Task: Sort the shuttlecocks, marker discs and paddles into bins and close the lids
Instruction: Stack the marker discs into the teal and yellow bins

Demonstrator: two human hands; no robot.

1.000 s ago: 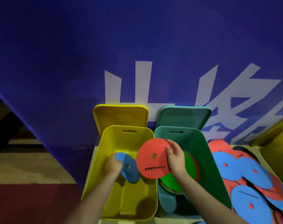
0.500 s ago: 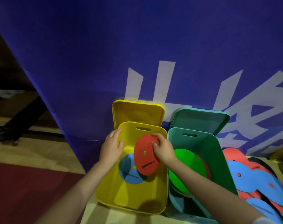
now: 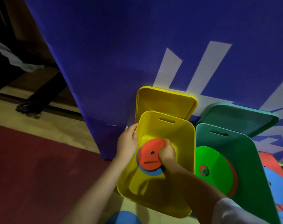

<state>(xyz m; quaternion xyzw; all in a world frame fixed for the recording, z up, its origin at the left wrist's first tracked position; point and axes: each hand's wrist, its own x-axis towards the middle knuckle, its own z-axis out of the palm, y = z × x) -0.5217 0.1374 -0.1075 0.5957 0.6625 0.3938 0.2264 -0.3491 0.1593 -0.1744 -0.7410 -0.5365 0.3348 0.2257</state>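
Now right hand (image 3: 167,153) grips red disc (image 3: 149,155) inside yellow bin (image 3: 184,143).

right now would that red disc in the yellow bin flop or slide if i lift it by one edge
The flat red marker disc looks thin, so probably light and slightly bendy. Lying flat on the blue disc, it shouldn't roll, though it may slide.

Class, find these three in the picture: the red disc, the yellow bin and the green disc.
red disc (image 3: 149,155), head view, its flat top face.
yellow bin (image 3: 182,143), head view, its inner right wall.
green disc (image 3: 213,160), head view, its upper face.
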